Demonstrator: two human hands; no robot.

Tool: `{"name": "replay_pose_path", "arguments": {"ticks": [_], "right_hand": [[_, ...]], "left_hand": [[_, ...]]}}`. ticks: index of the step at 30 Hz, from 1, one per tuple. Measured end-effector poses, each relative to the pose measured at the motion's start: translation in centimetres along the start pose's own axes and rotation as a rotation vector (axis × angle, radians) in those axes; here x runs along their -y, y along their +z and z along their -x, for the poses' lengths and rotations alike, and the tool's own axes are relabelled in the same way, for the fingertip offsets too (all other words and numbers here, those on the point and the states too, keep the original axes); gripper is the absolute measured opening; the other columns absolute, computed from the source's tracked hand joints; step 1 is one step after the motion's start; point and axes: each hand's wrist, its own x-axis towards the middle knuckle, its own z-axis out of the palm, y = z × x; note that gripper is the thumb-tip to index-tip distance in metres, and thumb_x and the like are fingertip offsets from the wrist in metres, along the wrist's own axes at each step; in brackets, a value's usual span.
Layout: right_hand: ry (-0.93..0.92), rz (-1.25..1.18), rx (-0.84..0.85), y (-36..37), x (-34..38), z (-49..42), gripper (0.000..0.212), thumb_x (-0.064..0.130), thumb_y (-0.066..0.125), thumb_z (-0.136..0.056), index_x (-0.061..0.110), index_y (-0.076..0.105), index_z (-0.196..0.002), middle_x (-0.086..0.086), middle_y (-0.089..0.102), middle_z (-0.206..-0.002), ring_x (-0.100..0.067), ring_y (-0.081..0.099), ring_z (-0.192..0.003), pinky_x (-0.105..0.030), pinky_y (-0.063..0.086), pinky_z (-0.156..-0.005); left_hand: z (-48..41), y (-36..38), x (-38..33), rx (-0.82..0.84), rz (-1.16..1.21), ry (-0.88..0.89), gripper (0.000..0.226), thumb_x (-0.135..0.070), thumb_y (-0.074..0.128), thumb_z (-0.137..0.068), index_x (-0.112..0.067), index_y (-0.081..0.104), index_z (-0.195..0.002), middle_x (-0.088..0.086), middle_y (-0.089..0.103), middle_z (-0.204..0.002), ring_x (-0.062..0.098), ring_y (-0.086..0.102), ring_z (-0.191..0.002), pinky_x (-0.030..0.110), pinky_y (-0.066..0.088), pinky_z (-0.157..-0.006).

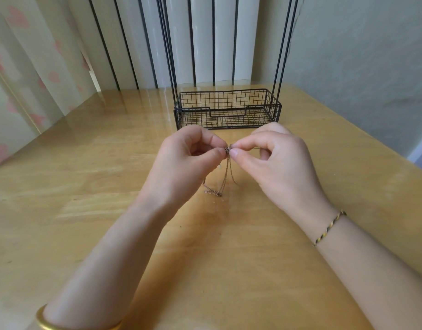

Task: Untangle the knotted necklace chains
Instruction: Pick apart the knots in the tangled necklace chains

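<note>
both hands are up over the middle of the wooden surface [86, 175], close together, with their fingertips almost meeting. the left hand [181, 163] pinches a small dark knot [228, 149] between its thumb and first finger. the right hand [276, 163] pinches the same knot from the other side, also with thumb and first finger. the other fingers of both hands are curled in.

the knot is part of the necklace chains [225, 177]. thin strands hang down from the knot, between the two hands. the low ends of the chains lie in a little heap on the surface, just near of the knot and a bit to the left. the chains look thin and coppery. how many chains there are is too hard to tell.

on the far side of the hands stands a black wire basket [228, 110], with tall thin black rods going up from it. it sits on the surface and is apart from the hands.

the right wrist wears a thin twisted string bracelet [329, 228] in yellow and dark colours. the left arm wears a gold bangle [45, 322] at the near edge of the view.
</note>
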Motion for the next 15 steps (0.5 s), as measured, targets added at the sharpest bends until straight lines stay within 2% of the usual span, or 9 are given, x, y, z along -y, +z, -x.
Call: {"name": "replay_pose_path", "arguments": {"ticks": [6, 15], "right_hand": [[-0.032, 0.043, -0.052, 0.17, -0.20, 0.03, 0.013, 0.012, 0.075, -0.075, 0.021, 0.066, -0.073, 0.015, 0.048, -0.079, 0.012, 0.046, -0.064, -0.005, 0.033, -0.062], [-0.087, 0.119, -0.055, 0.27, -0.43, 0.09, 0.006, 0.013, 0.073, -0.078, 0.019, 0.073, -0.080, 0.013, 0.051, -0.081, 0.010, 0.045, -0.065, -0.007, 0.034, -0.062]], "left_hand": [[-0.07, 0.17, 0.12, -0.025, -0.014, -0.016, 0.015, -0.002, 0.068, -0.083, -0.012, 0.060, -0.075, 0.000, 0.062, -0.067, 0.006, 0.055, -0.057, 0.020, 0.048, -0.053], [0.00, 0.27, 0.10, -0.030, 0.004, -0.029, 0.014, 0.001, 0.069, -0.081, -0.007, 0.059, -0.075, 0.005, 0.066, -0.067, 0.014, 0.057, -0.058, 0.025, 0.048, -0.053]]}}
